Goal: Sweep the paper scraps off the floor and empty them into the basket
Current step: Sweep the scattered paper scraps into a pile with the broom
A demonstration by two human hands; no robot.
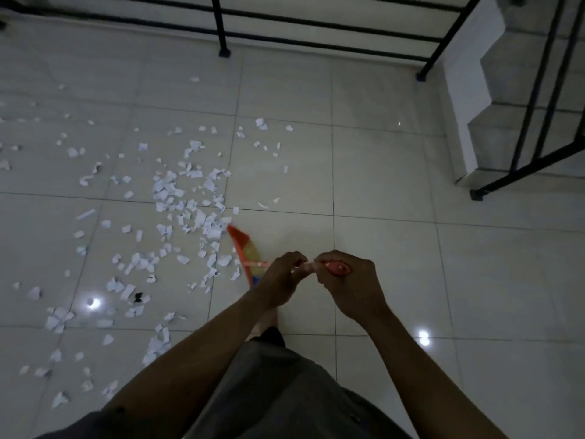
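Several white paper scraps [186, 198] lie strewn over the pale tiled floor [395, 255], thickest in a loose heap left of centre. An orange broom [245, 251] with yellowish bristles stands on the floor at the heap's right edge. Its handle runs toward me. My left hand [283, 278] grips the handle lower down, and my right hand [345, 283] grips its red top end just behind. Both hands sit close together, right of the scraps. No basket is in view.
A black metal railing [221, 25] runs along the far edge of the floor. White stairs [481, 99] with another black rail [525, 166] rise at the right. My bare foot [266, 321] stands under my hands. Ceiling lights reflect off the tiles.
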